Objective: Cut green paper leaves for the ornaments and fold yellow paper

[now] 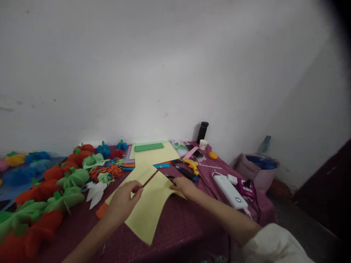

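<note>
A pale yellow sheet (152, 208) that looks like felt lies over the front of the table, its right side lifted and curved. My left hand (124, 199) is closed around a dark reddish pencil (150, 178), which slants up to the right above the sheet. At the sheet's right edge, my right hand (183, 185) pinches the material with its fingers bent. A yellow glue gun (191, 165) and a dark cutter-like tool (185, 172) lie just beyond that hand. An orange piece (102, 210) pokes out beside my left forearm.
Stuffed green pumpkins (74, 178) and orange ones (53, 172) crowd the left side, beside orange scraps (106, 171). A green strip (148, 147) rests on stacked sheets at the back. On the right are a white power bank (230, 191), purple power strip (248, 188), paper cup (203, 144) and black bottle (202, 132).
</note>
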A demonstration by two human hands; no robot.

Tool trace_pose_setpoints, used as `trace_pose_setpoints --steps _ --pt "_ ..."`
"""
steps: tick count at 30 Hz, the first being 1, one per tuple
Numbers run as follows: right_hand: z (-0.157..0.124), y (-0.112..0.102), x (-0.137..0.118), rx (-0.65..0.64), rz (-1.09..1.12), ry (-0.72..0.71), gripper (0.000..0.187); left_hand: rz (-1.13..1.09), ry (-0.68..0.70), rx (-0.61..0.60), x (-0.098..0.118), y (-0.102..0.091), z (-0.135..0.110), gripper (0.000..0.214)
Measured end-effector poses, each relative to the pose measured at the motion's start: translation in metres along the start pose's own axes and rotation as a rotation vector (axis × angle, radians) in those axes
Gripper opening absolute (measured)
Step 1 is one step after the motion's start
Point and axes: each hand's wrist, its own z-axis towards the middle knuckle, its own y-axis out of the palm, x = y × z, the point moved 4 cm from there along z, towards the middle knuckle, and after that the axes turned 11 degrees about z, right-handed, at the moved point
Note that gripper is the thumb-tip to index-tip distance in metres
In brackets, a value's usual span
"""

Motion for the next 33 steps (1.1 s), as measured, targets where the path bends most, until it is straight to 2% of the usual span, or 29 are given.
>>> trace_pose_setpoints --steps 3,6,8,10,14,16,20,23,25,27,30,33 --pt "-0.011 -0.022 0.006 0.079 -0.081 -0.034 0.026 0.044 0.125 -0.078 0.019 0.022 0.004 0.020" --pt "-0.028 -0.031 0.000 0.132 -0.133 -0.284 0.029 0.083 0.207 -0.141 0.031 0.037 0.002 0.019" --pt "-0.038 -0.027 -0.003 0.042 -0.164 -0.480 0.030 0.106 0.226 -0.161 0.034 0.042 0.000 0.018" --pt "-0.047 -0.021 -0.001 -0.075 -0.177 -0.576 0.029 0.133 0.221 -0.178 0.033 0.046 -0.002 0.018" --pt "-0.061 -0.018 0.007 -0.157 -0.132 -0.637 0.031 0.131 0.225 -0.199 0.033 0.051 -0.005 0.017" --pt "-0.066 -0.014 0.009 -0.186 -0.159 -0.634 0.024 0.103 0.266 -0.193 0.038 0.053 -0.005 0.016" --pt "-0.075 -0.007 0.013 -0.222 -0.216 -0.568 0.028 0.053 0.338 -0.193 0.051 0.062 -0.005 0.017" --pt "-0.081 -0.017 0.022 -0.220 -0.168 -0.473 0.023 0.052 0.309 -0.108 0.050 0.063 -0.004 0.021" --pt "-0.082 -0.035 0.036 -0.174 -0.134 -0.374 0.024 0.071 0.258 -0.003 0.041 0.059 -0.004 0.037" --pt "-0.078 -0.057 0.059 -0.057 -0.134 -0.207 0.029 0.104 0.214 0.067 0.027 0.056 -0.005 0.045" --pt "-0.070 -0.084 0.102 0.127 -0.285 0.077 0.036 0.202 0.177 0.098 0.002 0.051 -0.008 0.035" --pt "-0.059 -0.087 0.135 0.130 -0.392 0.261 0.035 0.345 0.105 0.105 -0.024 0.046 -0.011 0.031"
